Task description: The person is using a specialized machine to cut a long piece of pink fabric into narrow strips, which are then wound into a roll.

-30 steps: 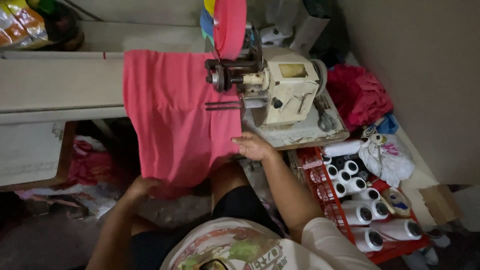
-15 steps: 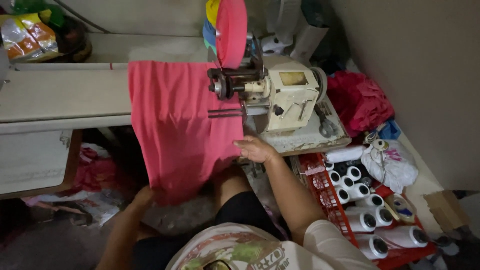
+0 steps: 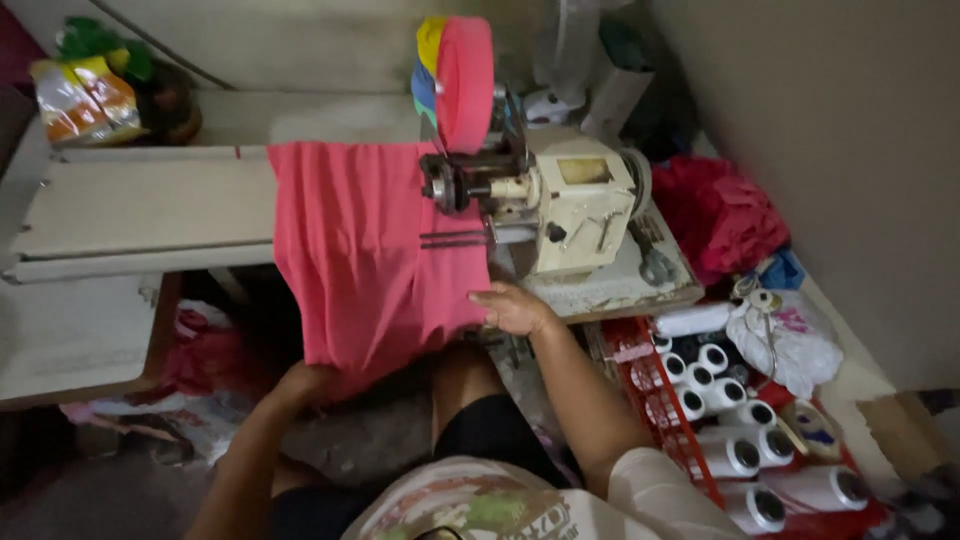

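Pink fabric (image 3: pixel 370 250) draped over table edge (image 3: pixel 150 215), beside cream sewing machine (image 3: pixel 575 210). Right hand (image 3: pixel 512 310) flat on fabric's right edge, fingers together. Left hand (image 3: pixel 303 383) gripping lower hem from beneath; finger state cannot be told.

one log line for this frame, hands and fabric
left hand: grips lower edge of pink knit fabric | right hand: flat on fabric's right edge | fabric: draped under cream sewing machine
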